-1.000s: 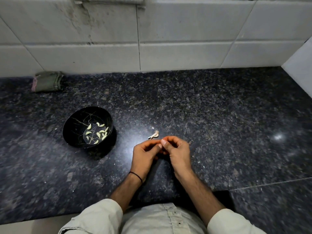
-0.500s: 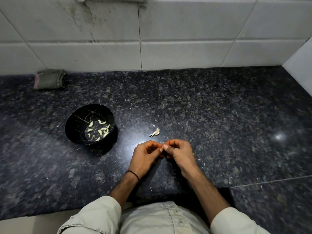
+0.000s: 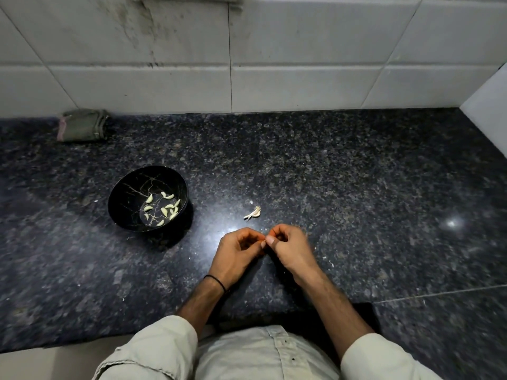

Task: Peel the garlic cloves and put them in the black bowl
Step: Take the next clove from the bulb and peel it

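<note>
Garlic clove (image 3: 264,240) — pinched between left hand (image 3: 236,253) and right hand (image 3: 291,249).

garlic clove (image 3: 264,241) pinched between left hand (image 3: 236,253) and right hand (image 3: 291,250): mostly hidden | right hand knuckles: motion-blurred | pale scrap (image 3: 253,213) at worktop (image 3: 356,187) centre: too small to identify

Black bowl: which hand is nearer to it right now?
Left. The left hand is right of the black bowl, toward the person; the right hand is just beyond it, farther right, both pinching a garlic clove.
</note>
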